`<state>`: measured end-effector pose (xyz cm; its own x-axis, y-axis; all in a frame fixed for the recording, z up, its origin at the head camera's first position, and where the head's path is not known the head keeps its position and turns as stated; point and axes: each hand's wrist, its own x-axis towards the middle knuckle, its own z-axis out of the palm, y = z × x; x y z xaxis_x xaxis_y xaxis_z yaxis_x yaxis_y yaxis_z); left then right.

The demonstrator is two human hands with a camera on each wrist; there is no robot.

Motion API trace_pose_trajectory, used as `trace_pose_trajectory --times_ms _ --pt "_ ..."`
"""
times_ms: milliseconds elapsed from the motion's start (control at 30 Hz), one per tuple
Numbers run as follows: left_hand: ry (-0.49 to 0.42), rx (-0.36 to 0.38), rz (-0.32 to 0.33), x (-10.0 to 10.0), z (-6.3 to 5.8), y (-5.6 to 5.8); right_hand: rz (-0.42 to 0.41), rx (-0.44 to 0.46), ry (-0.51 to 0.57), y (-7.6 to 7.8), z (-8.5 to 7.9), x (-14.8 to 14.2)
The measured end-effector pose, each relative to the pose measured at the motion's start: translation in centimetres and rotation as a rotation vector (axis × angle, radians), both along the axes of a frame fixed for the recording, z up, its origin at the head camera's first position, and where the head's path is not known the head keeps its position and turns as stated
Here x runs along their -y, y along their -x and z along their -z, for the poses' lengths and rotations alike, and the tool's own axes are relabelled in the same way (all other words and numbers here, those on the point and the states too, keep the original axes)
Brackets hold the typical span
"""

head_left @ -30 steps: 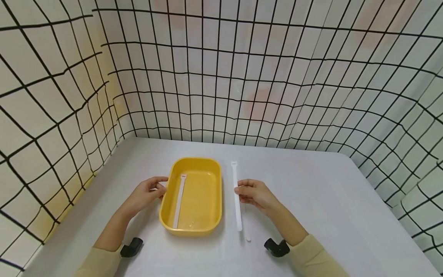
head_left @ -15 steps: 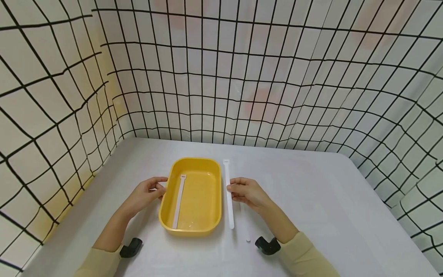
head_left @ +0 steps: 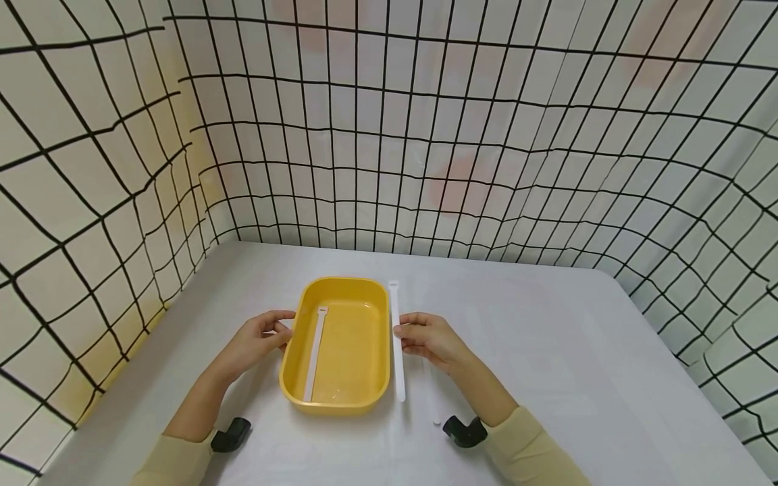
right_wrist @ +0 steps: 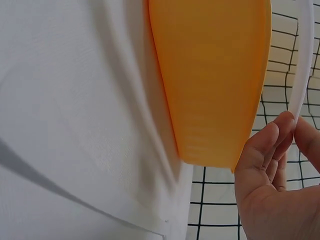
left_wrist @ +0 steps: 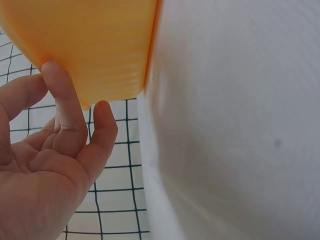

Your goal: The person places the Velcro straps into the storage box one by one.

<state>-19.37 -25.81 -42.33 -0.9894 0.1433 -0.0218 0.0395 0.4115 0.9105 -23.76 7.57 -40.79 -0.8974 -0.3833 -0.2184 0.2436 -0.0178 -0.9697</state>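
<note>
My left hand (head_left: 263, 335) is at the left side of a yellow plastic tray (head_left: 349, 406), its thumb and index finger pinching the rim. In the left wrist view, fingertips (left_wrist: 51, 70) meet the tray's edge, while the other fingers stay bent below. One white cable tie (head_left: 315, 354) lies lengthwise inside the tray, head at the far end. Just outside the right rim, my right hand (head_left: 433, 337) pinches another white cable tie (head_left: 398, 368) near its middle, held upright in the right wrist view between thumb and fingers (right_wrist: 284, 125).
On the white table (head_left: 547, 351), a thin white strip (head_left: 436, 422) shows faintly near the right forearm. Black wire mesh (head_left: 389, 162) surrounds the table at the back and sides. Black wrist devices (head_left: 231, 434) sit at both sleeves.
The right hand has carried its cable tie leftward, from apart to right beside the tray's rim. The left hand and tray have stayed in place.
</note>
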Motion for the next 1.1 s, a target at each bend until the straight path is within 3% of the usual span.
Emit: trace_pose_trajectory --times_ms 1100 --pt "-0.002 0.004 0.000 0.0 0.0 0.0 -0.043 0.014 0.075 0.6 -0.5 2.8"
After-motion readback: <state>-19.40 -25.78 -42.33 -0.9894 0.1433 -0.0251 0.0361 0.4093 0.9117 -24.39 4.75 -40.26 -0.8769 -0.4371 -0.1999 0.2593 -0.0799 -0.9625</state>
